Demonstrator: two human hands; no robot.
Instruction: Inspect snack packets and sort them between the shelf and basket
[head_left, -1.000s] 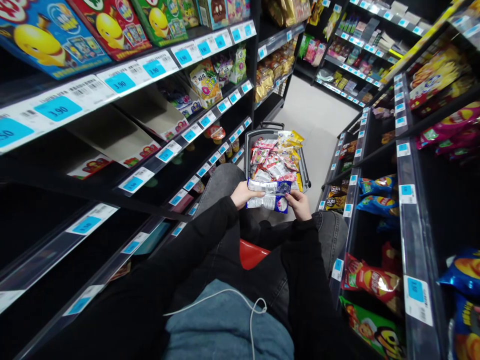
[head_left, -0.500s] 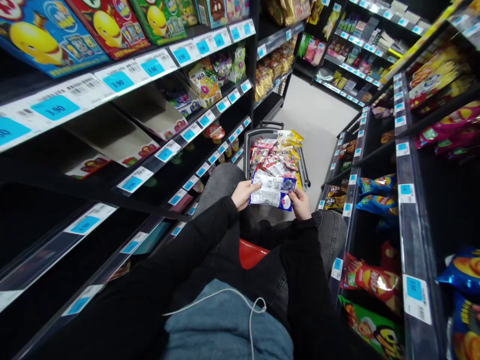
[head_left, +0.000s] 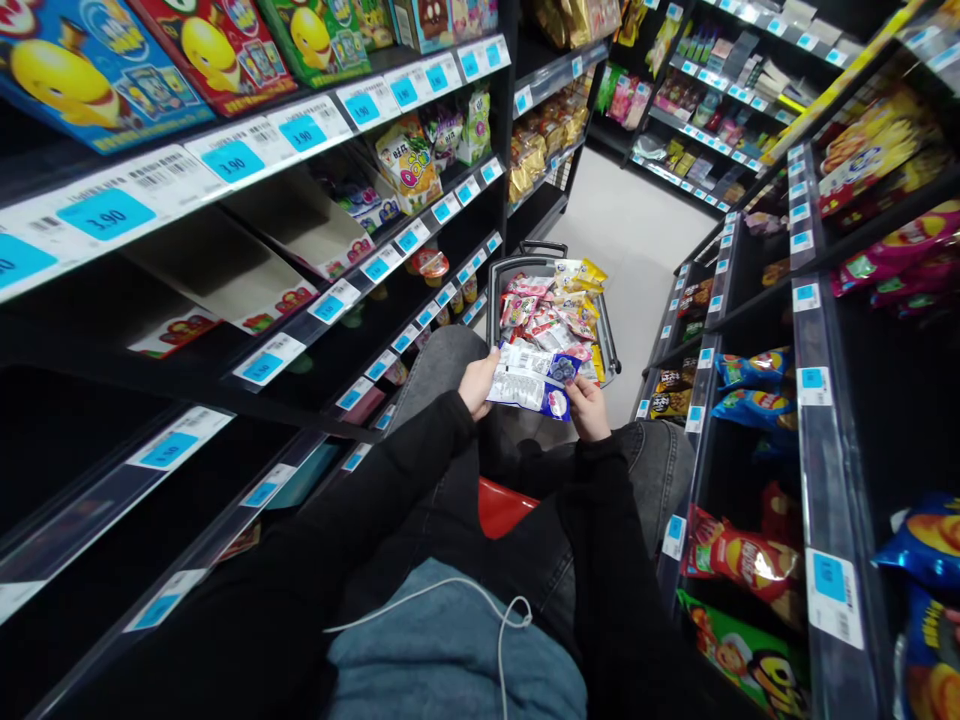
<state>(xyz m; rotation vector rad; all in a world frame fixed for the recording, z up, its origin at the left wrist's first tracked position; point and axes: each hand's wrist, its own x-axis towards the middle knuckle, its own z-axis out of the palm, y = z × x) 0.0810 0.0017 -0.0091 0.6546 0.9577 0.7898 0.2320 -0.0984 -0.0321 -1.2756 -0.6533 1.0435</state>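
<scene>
Between my two hands is a blue and white candy bag (head_left: 529, 381) with dark berries printed on it, its text side facing up. My left hand (head_left: 478, 385) grips the bag's left edge, fingers closed. At the right edge, my right hand (head_left: 589, 405) pinches the bag near the berry picture. Just beyond it stands a grey shopping basket (head_left: 493, 310) filled with several pink, red, white and yellow candy bags (head_left: 547, 318). The held bag covers the near part of the basket.
Shelves with price tags (head_left: 232, 158) and boxed sweets (head_left: 202, 50) line my left. Chip bags (head_left: 750, 560) sit on the right shelves. A red seat (head_left: 504, 508) shows between my legs. A white cord (head_left: 502, 620) lies over my blue top. Pale floor (head_left: 637, 215) runs beyond the basket.
Both hands have shifted slightly left with the candy bag, which is now a little more tilted. The basket has stayed in place.
</scene>
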